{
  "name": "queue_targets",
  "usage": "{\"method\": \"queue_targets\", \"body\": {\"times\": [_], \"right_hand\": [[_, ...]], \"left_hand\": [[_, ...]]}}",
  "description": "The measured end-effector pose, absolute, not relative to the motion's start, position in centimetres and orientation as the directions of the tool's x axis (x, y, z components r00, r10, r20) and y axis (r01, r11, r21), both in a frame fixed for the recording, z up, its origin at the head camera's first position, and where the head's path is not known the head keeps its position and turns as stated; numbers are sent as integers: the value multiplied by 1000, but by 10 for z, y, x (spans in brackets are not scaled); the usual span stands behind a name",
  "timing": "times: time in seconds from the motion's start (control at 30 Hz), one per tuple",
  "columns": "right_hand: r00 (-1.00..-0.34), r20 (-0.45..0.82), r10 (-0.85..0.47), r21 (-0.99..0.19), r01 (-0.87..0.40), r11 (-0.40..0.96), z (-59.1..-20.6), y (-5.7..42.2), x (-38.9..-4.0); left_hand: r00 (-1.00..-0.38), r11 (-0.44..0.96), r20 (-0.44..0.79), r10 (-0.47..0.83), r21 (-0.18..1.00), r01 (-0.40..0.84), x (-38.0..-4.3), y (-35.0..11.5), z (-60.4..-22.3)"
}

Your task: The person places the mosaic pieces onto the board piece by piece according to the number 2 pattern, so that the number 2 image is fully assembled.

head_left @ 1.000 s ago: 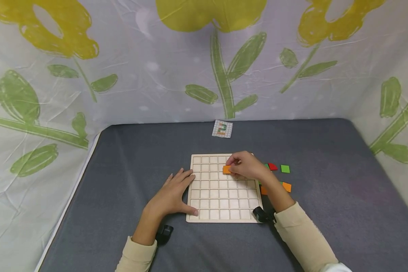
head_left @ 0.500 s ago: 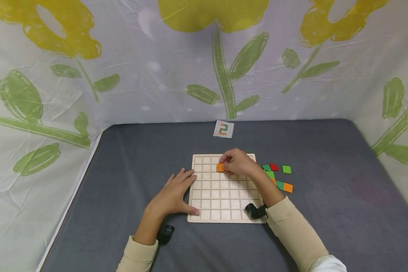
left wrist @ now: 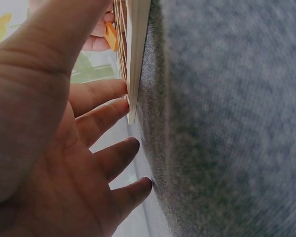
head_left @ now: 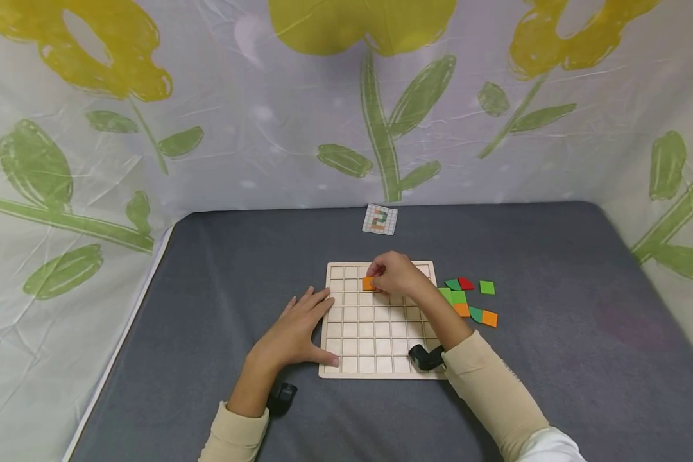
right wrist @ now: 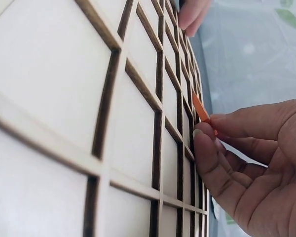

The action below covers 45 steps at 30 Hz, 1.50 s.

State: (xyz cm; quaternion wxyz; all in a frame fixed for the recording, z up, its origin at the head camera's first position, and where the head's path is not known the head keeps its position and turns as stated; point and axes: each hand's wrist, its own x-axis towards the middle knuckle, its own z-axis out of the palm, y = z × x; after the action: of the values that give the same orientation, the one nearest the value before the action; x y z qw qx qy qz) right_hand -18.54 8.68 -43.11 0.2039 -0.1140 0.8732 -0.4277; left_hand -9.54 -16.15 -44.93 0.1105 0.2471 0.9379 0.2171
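A light wooden board [head_left: 366, 330] with a raised square grid lies on the dark cloth. My right hand [head_left: 397, 276] is over its upper part, pinching an orange square tile [head_left: 367, 283] between thumb and fingers. In the right wrist view the orange tile [right wrist: 201, 108] stands tilted, its lower edge close to the grid. My left hand [head_left: 291, 330] rests at the board's left side with fingers spread, thumb on the near corner. The left wrist view shows two fingertips at the board's edge [left wrist: 134, 74], the other fingers on the cloth side.
Right of the board lie several loose tiles: a light green tile [head_left: 487, 287], a red tile [head_left: 466, 283], an orange tile [head_left: 489, 319] and others in a loose cluster. A small card [head_left: 380, 219] printed with a coloured grid pattern lies behind the board. A flower-printed curtain [head_left: 254, 128] hangs behind.
My right hand has moved left across the board with the orange tile, uncovering more of the loose tiles on the right. The left hand keeps its place at the board's edge.
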Motion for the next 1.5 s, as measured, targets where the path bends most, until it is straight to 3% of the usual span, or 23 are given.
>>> {"method": "queue_targets", "body": {"times": [0.33,0.67,1.07,1.5], "right_hand": [[-904,-171,-392,-749,-139,648,-434,82,-186],[-907,-141,-398,-772,-151,618,-428,79,-159],[-854,-166,-492,-789,-184,586,-425,87,-143],[-836,-79,-543,-761,-301,574,-415,125,-114]], "left_hand": [[-854,786,-107,508,464,409,-95,-161,-451],[-856,785,-109,506,470,404,-95,-162,-450],[-860,789,-121,496,478,387,-95,-164,-450],[-856,783,-122,502,485,390,-96,-161,-449]]}}
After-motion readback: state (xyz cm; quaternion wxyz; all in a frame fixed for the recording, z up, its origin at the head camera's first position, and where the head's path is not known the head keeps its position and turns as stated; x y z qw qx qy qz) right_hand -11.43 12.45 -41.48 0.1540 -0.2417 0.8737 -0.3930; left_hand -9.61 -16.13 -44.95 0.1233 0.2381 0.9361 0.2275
